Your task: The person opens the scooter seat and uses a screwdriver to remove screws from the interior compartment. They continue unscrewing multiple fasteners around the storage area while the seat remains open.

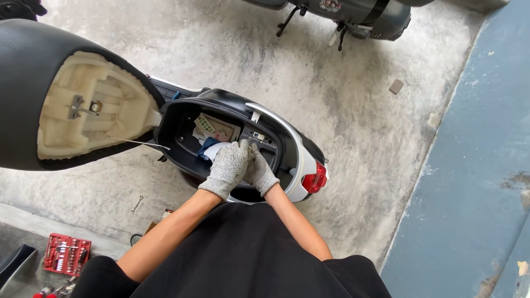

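My left hand (227, 168) and right hand (259, 172), both in grey gloves, meet inside the scooter's open storage tub (182, 138). My fingers (243, 145) bunch together, tips pressed at the latch (257, 136) on the rear wall; whether they pinch anything, I cannot tell.

Two hands in gray gloves, the left hand (226, 168) and the right hand (259, 172), are showing. Two scooters are standing here, one white scooter (301, 160) and one dark scooter (359, 16). One red tool box (67, 254) and one wrench (137, 203) are lying on the floor.
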